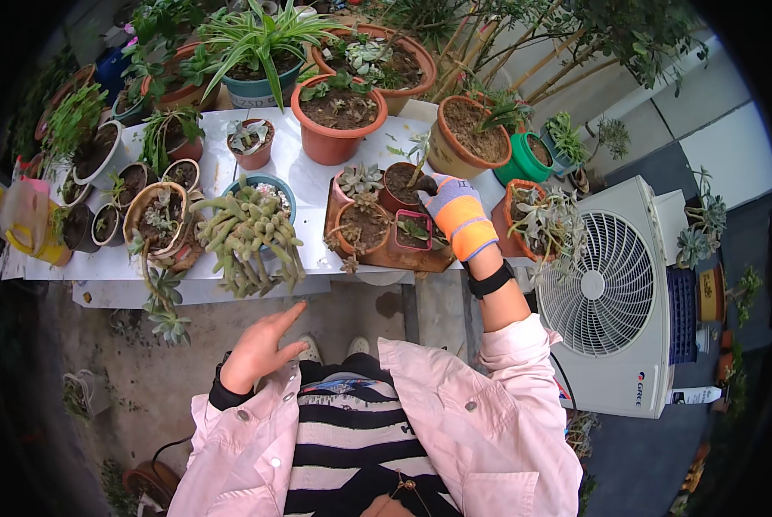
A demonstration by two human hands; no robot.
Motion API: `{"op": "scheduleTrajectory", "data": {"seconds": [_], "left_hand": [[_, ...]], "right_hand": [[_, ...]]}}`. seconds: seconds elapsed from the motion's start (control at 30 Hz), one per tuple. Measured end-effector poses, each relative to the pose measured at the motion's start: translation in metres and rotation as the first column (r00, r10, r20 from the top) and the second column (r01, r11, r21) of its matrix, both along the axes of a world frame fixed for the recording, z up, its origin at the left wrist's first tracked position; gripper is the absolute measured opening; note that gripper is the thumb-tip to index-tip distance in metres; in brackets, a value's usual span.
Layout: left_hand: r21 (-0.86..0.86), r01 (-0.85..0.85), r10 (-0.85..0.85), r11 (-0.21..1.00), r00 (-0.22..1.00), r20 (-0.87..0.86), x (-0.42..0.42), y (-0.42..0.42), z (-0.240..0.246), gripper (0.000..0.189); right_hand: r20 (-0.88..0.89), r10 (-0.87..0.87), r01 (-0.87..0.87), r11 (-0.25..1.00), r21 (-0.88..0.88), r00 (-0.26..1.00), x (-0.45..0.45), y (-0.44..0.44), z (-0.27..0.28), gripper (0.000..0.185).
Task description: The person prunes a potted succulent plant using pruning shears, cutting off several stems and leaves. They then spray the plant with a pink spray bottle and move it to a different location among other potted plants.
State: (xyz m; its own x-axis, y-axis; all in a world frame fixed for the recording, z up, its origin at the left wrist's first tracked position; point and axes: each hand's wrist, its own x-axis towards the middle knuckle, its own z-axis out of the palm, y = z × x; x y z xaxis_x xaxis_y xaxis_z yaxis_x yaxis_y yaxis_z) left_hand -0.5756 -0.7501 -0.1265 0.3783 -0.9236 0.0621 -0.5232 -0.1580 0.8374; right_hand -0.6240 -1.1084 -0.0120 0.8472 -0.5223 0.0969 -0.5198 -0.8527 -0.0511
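My right hand, in a grey and orange work glove, grips the right rim of a small brown plant pot. A thin-stemmed succulent leans up out of its soil. The glove hides part of that rim and the fingertips. The pot stands on a wooden tray with a rosette succulent, a round terracotta pot and a square pink-rimmed pot. My left hand is bare and empty, fingers apart, in front of the table below a trailing cactus.
Several potted plants crowd the white table. A terracotta pot stands behind the tray. At the left end is a yellow plastic jug. A Gree air-conditioner outdoor unit stands close on the right, beside a trailing succulent.
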Motion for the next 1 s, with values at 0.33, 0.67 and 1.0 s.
{"op": "scheduleTrajectory", "data": {"seconds": [0.33, 0.67, 1.0], "left_hand": [[0.001, -0.116, 0.116, 0.993, 0.993, 0.005, -0.001, 0.023, -0.014, 0.065], [0.009, -0.148, 0.148, 0.989, 0.989, 0.007, 0.002, 0.025, -0.018, 0.065], [0.006, -0.090, 0.090, 0.996, 0.996, 0.001, 0.005, 0.011, -0.015, 0.064]], "right_hand": [[-0.353, 0.109, -0.134, 0.990, -0.047, 0.929, 0.047, -0.005, -0.025, 0.033], [-0.420, 0.331, -0.357, 0.934, 0.018, 0.845, 0.049, -0.016, -0.030, 0.020], [-0.483, 0.423, -0.556, 0.814, -0.169, 0.767, 0.033, -0.038, -0.033, 0.020]]}}
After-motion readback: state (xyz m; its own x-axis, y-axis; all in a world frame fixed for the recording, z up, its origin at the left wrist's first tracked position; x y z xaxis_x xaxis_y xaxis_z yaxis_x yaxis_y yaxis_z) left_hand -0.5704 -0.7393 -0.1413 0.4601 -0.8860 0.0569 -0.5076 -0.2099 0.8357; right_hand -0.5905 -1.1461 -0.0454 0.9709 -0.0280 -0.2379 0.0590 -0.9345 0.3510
